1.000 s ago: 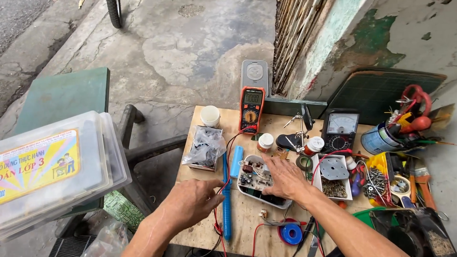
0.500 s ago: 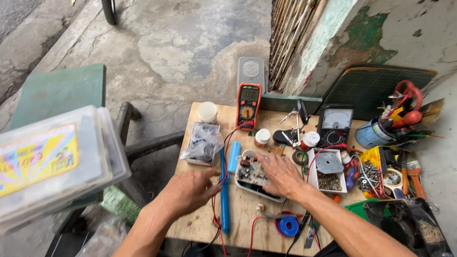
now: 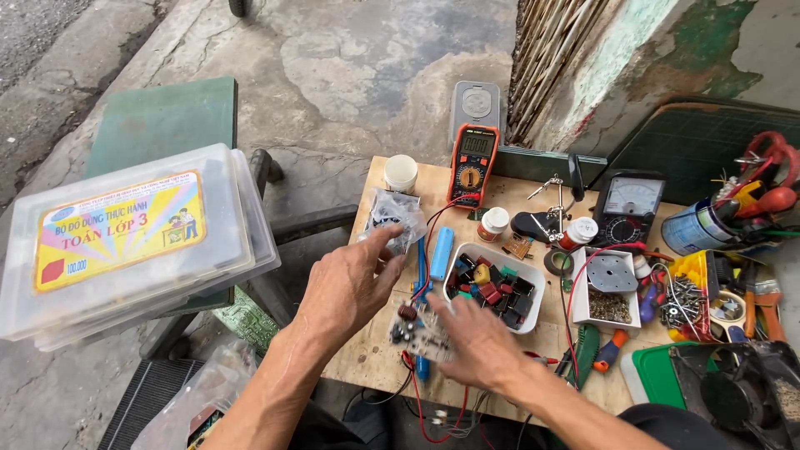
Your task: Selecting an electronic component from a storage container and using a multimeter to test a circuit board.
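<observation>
A small wooden counter (image 3: 379,354) stands out on cracked concrete pavement beside a peeling wall, crowded with repair gear. Near its front edge lies a little circuit board (image 3: 414,332) studded with parts, and both hands hover right at it: the right hand (image 3: 477,340) is spread flat, fingers apart and gripping nothing, its fingertips just over the board's right end, while the left hand (image 3: 354,283) is open too, palm down, fingers loosely fanned just above and left of the board. Beyond the left hand's fingertips sits a clear plastic bag (image 3: 390,215) of small dark parts, almost touching them. Between the two hands a blue-handled soldering iron (image 3: 439,252) runs away from the person, with red and black leads crossing it. Just past the right hand is a white tray (image 3: 533,310) filled with red, black and yellow components. Farther out from the hands, an orange multimeter (image 3: 472,166) lies at the back of the counter, a white jar (image 3: 401,172) to its left and an analogue meter (image 3: 630,202) well to its right. To the right of the right hand are a white square box (image 3: 609,287), a yellow bin of screws (image 3: 691,293) and a can stuffed with pliers (image 3: 708,223). Well off to the left of the left hand, a stack of clear plastic boxes (image 3: 133,237) with a yellow label sits by a green stool (image 3: 162,121).
</observation>
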